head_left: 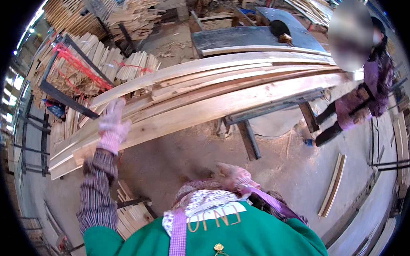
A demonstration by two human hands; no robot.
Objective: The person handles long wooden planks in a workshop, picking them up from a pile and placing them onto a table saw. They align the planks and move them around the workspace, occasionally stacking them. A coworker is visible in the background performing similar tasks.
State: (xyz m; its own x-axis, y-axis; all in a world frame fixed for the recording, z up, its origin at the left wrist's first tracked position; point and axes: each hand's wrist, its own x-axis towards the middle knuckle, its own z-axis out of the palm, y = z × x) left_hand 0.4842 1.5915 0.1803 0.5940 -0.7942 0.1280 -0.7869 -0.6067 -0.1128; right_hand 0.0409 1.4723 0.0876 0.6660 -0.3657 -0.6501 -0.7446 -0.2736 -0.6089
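My left hand [113,125], in a pale pink glove, lies on a stack of long wooden boards [242,101]. Its fingers stretch forward over the wood and the thumb stands apart. Just beyond the fingertips is the end of a long light plank [171,71], which runs away to the right along the stack's far side. My right hand [236,175], also gloved, is held in front of my chest, apart from the boards. Its fingers point left, loosely bent, with no object visible in them; part of the hand is hard to make out.
A metal stand [278,105] bears the boards. At the far right end stands another person [373,88]. Behind is a saw table [258,37] with a dark round blade. Wood piles [92,56] and a black metal frame [68,98] stand left. Two strips [333,185] lie on the floor.
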